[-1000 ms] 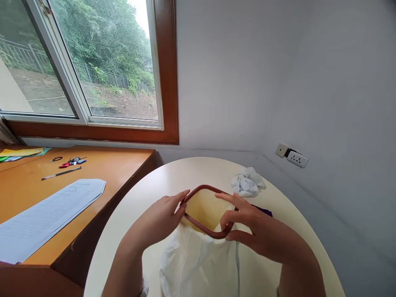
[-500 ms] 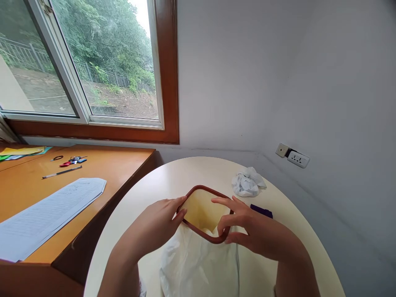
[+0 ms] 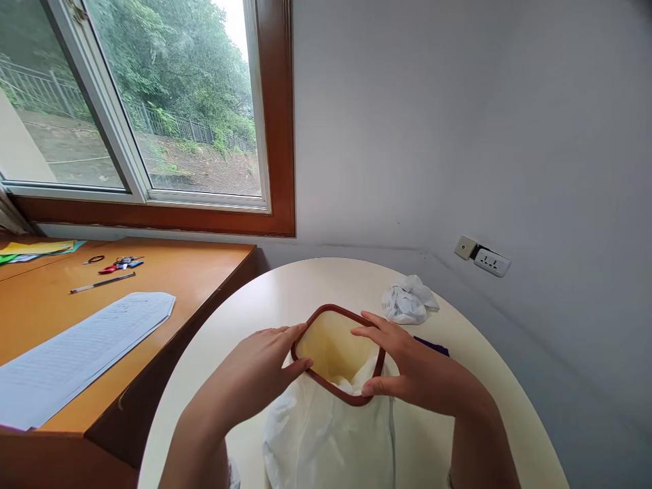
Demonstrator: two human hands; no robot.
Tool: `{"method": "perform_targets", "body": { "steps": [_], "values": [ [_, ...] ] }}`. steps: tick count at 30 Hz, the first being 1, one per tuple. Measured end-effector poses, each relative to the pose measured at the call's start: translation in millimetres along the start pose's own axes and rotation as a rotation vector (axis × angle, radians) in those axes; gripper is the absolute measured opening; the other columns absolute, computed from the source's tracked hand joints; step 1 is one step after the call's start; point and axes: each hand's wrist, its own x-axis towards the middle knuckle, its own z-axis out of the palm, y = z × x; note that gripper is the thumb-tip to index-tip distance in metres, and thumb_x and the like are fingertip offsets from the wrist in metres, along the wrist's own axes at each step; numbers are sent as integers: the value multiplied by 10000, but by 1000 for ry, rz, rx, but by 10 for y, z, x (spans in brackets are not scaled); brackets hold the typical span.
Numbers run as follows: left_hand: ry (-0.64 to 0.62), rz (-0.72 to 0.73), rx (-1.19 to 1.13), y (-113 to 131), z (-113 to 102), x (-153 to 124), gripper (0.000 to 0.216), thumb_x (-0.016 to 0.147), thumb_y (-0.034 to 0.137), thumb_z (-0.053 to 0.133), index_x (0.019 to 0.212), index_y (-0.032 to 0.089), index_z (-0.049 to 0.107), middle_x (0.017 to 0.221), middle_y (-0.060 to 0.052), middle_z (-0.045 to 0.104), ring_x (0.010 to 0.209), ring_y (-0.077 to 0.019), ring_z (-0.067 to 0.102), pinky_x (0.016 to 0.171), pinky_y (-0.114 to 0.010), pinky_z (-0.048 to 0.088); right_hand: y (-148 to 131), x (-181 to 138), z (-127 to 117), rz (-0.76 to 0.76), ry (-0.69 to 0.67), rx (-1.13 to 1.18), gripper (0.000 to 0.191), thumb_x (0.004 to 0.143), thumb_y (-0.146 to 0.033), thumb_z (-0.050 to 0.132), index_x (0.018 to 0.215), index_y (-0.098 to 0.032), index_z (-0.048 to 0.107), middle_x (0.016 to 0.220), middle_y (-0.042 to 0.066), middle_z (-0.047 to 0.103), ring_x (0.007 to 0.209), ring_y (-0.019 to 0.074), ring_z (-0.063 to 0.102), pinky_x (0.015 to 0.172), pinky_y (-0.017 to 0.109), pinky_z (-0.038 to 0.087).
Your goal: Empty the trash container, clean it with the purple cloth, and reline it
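A brown rounded-square ring (image 3: 332, 310) sits at the mouth of a cream container (image 3: 331, 350) on the round table (image 3: 285, 299). A white plastic bag (image 3: 326, 435) drapes over the container's near side, its edge tucked under the ring. My left hand (image 3: 259, 373) grips the ring's left side with thumb and fingers pinched on it. My right hand (image 3: 407, 370) holds the ring's right side the same way, fingers curled over the rim.
A crumpled white paper or bag (image 3: 407, 302) and a small purple object (image 3: 432, 346) lie behind my right hand. To the left stands a wooden desk (image 3: 178, 272) with printed sheets (image 3: 76, 350), a pen (image 3: 102, 282) and keys (image 3: 119, 263). A wall socket (image 3: 489, 261) sits to the right.
Both hands have brought the ring down and nearer, from tilted in the air to level on the container's mouth over the bag's edge.
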Motion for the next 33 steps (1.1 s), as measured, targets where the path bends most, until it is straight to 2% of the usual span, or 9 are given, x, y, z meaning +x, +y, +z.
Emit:
{"method": "perform_targets", "body": {
  "steps": [5,8,16,22,26,33],
  "values": [
    [-12,29,-9,43,-33,-15,372,821,412,501,1178,308,517,1089,-3,643,953,-212,593,764,-289,444,5,28,-33,-9,-83,20,1005,607,-627,658,1430,-289,190,1510,53,159,1378,290,125,1078,430,252],
    [-28,35,-27,53,-38,-16,316,815,413,507,1109,305,542,1072,5,648,932,-211,596,746,-284,445,3,39,-34,-16,-87,36,1100,563,-648,674,1443,-287,120,1516,44,134,1381,291,108,1088,423,240],
    [-37,26,-19,55,-32,-23,257,816,428,508,1019,280,560,1011,5,656,879,-197,599,739,-281,439,24,17,-27,34,-87,48,1077,593,-655,649,1441,-317,77,1525,24,84,1385,290,88,1082,430,248],
    [-44,31,-35,51,-34,-24,239,818,432,516,997,282,563,1009,16,655,880,-188,596,734,-275,436,19,30,-33,-50,-67,72,988,633,-611,654,1433,-303,162,1493,27,216,1370,248,170,1079,375,275],
    [-43,46,-30,65,-32,-22,254,820,428,514,1022,281,566,964,7,660,841,-187,596,713,-273,435,10,37,-35,-63,-55,82,976,636,-599,659,1430,-288,185,1481,34,244,1364,247,190,1078,363,279],
    [-37,69,2,86,-40,-31,295,820,466,492,1019,262,568,935,-18,667,827,-198,611,708,-273,439,24,9,-29,-7,-37,52,1020,633,-609,654,1442,-286,123,1512,45,163,1379,278,134,1079,408,264]
  ]
}}
